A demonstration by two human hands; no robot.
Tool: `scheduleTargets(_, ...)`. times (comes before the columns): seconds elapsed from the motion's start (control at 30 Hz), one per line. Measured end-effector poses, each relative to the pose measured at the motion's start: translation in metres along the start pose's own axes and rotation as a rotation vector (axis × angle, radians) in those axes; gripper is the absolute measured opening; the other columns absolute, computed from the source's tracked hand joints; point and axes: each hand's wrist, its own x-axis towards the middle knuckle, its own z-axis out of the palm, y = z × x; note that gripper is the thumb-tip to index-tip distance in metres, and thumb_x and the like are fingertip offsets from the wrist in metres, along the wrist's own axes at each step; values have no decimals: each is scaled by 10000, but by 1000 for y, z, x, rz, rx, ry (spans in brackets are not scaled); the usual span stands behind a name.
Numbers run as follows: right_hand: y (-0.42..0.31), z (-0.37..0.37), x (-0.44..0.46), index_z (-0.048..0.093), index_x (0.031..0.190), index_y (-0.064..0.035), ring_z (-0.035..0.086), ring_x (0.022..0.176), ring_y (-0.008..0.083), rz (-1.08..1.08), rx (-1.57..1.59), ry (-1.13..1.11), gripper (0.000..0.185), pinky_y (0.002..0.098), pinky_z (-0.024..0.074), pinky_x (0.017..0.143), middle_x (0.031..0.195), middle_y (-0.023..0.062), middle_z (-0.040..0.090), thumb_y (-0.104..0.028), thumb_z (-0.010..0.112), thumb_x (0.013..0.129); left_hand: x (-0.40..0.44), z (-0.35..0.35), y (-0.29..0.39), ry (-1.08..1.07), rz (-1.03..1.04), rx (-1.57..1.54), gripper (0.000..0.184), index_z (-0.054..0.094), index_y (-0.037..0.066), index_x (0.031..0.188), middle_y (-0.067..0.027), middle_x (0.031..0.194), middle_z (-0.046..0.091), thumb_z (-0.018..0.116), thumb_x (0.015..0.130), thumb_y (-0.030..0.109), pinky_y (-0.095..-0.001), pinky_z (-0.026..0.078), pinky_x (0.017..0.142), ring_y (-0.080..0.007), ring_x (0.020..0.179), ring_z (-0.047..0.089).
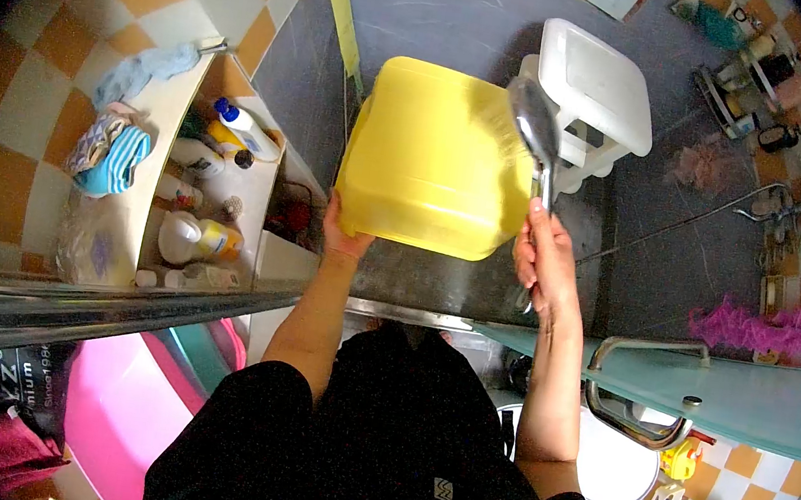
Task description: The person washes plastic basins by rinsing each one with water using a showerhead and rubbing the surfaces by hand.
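Observation:
My left hand [345, 231] is closed on the lower left edge of a yellow plastic bin [438, 150], which is held up in front of me with a broad smooth side showing. My right hand [548, 256] is wrapped round the handle of a silver shower head [534, 122]. Fine streaks of water leave the shower head toward the right side of the bin. Part of the shower head overlaps the bin's right edge in this view. The fingertips of my left hand are partly hidden by the bin.
A white plastic stool [601, 85] stands behind on the grey shower floor. Shelves with bottles [247, 129] are at left, a glass door [752, 398] with a metal handle at right. A pink basin [125, 416] lies lower left. The shower hose [668, 231] runs rightward.

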Motion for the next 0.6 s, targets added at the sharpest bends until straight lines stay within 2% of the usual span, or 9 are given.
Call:
scheduleTargets(0.07,5,5,-2,522,792,-111,307,338,44,25,-68,-79,392,221,226,322,496,-54,411,-447,611,973,2,-1,-5,-105,-59,-127,435,581,125,1322,-103,1347,603,469,1005,402,-561,393,1077,-332,1259,544)
scheduleTargets(0.17,9,16,-5,524,793,-116,310,344,45,-5,-167,-128,383,221,233,328,513,-54,420,-443,615,972,13,10,-18,3,58,7,423,584,123,1314,-107,1328,612,444,1015,386,-547,384,1086,-327,1254,546)
scheduleTargets(0.27,16,23,-4,519,820,-101,299,330,56,1,-204,-103,368,231,237,317,505,-38,414,-419,590,991,29,11,-29,-24,-11,-133,425,591,102,1292,-105,1310,620,419,1022,381,-529,374,1095,-326,1260,537)
scheduleTargets(0.3,20,27,-4,523,816,-105,301,330,55,4,-199,-94,361,229,239,318,506,-41,412,-412,593,991,44,-9,-30,33,-14,-242,427,596,79,1268,-121,1287,629,423,1014,376,-524,413,1067,-319,1224,569)
scheduleTargets(0.37,29,39,-5,522,801,-121,301,335,54,32,-189,-113,362,227,237,320,513,-52,411,-422,604,983,53,-14,-44,152,341,933,373,599,71,1233,-125,1230,643,422,1010,312,-509,461,1018,-315,1157,603)
scheduleTargets(0.43,38,54,-5,517,796,-139,314,357,45,67,-185,-126,353,227,238,324,522,-62,410,-427,627,969,77,15,-61,457,121,-168,309,607,69,1176,-124,1160,654,429,993,244,-513,503,964,-314,1084,632)
scheduleTargets(0.5,51,69,-5,538,833,-138,332,370,42,75,-243,-110,338,227,244,331,537,-60,422,-433,652,951,79,1,-73,444,364,897,257,643,57,1120,-101,1056,704,548,927,197,-428,548,865,-281,984,680)
scheduleTargets(0.57,65,70,-4,640,949,-132,373,419,40,77,-290,-106,309,244,278,368,546,-77,440,-435,693,920,90,16,-78,472,283,477,251,642,57,1104,-103,1075,690,551,929,213,-419,558,854,-271,984,676)
scheduleTargets(0.6,74,66,0,643,922,-130,376,426,38,37,-323,-65,305,240,279,378,549,-78,444,-431,694,920,96,24,-81,502,256,267,250,642,57,1097,-104,1084,683,553,931,221,-415,563,849,-266,984,675)
